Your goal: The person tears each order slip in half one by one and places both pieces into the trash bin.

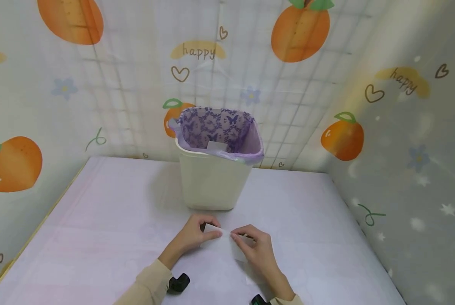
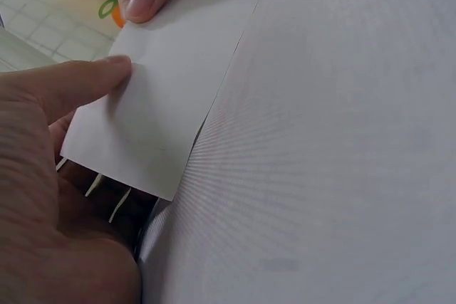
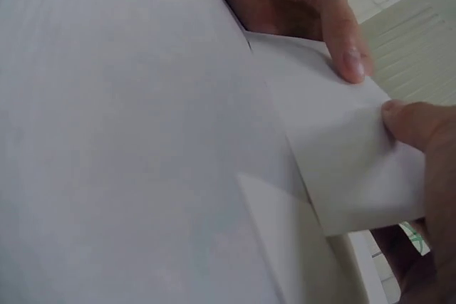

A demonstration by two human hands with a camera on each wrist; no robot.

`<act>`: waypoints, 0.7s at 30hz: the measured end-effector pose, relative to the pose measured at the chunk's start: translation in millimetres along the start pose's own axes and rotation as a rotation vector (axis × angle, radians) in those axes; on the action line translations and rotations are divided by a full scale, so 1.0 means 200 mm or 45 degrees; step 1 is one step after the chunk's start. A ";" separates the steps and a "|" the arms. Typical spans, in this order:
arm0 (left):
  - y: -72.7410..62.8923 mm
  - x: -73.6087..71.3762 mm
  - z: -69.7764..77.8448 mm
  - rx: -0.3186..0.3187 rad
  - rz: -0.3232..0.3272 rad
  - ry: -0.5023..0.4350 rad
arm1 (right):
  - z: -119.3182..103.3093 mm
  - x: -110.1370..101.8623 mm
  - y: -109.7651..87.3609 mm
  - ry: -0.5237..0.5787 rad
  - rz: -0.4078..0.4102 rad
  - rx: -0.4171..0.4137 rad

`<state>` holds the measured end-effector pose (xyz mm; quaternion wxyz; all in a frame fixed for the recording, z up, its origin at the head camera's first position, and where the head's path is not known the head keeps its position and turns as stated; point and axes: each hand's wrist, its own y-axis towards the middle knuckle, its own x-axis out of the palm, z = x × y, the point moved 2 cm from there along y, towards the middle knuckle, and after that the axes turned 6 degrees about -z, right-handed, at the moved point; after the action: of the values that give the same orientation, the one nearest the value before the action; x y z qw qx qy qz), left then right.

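A white sheet of paper [image 2: 178, 69] stands tilted up from the table, held by both hands along its upper edge. My left hand [image 1: 196, 232] pinches it near one end, thumb on the side facing me and fingers behind. My right hand [image 1: 258, 250] pinches the same edge a short way to the right, its thumb [image 3: 410, 120] lying flat against the sheet. The two thumbs are close together but apart. Beside the right hand, another white piece of paper [image 3: 285, 240] lies flat on the tabletop, under the held sheet's lower edge.
Beyond the hands stands a cream waste bin [image 1: 213, 182] with a purple patterned liner [image 1: 212, 125] folded over its rim. A white piece [image 1: 216, 146] shows inside it. The white-covered table [image 1: 109, 220] meets a printed curtain [image 1: 136, 84] behind and at the sides.
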<state>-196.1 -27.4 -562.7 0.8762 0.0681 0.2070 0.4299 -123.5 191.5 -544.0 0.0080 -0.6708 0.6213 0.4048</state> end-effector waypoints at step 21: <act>0.00 0.02 0.00 -0.005 -0.046 -0.002 | -0.04 0.01 0.01 -0.034 0.009 0.015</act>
<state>-194.4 -25.2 -564.4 0.8841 0.0630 0.2069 0.4142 -120.6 185.5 -538.9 0.0188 -0.6631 0.6260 0.4099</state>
